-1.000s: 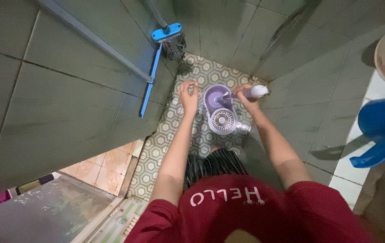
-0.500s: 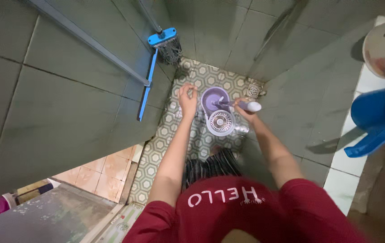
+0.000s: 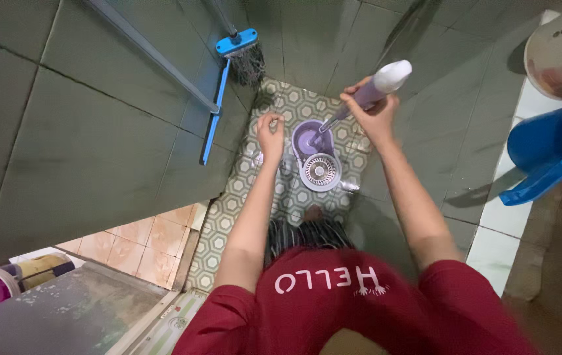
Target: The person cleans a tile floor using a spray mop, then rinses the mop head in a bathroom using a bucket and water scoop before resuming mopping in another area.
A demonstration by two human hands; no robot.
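Seen from above in a narrow green-tiled washroom, a person in a red shirt stood over a purple mop bucket [image 3: 314, 154] set on the patterned floor [image 3: 235, 210]. The right hand [image 3: 374, 113] was raised above the bucket, its fingers wrapped tight around the purple mop handle [image 3: 376, 89] just below its white end cap, so that the pole slanted down into the bucket's round water well. The grip high on the handle appeared to give leverage over the mop head, which sat hidden in the well. The left hand [image 3: 271, 131] hung low just beside the bucket's left rim, fingers curled narrowly; whether they pinched anything could not be told. The bucket's metal spin basket [image 3: 320, 171] lay on the side nearer the person, empty. A second mop with a blue head [image 3: 236, 43] leaned in the far corner, out of the way, its pole against the wall. A blue plastic tub [image 3: 550, 154] stood off to the right.
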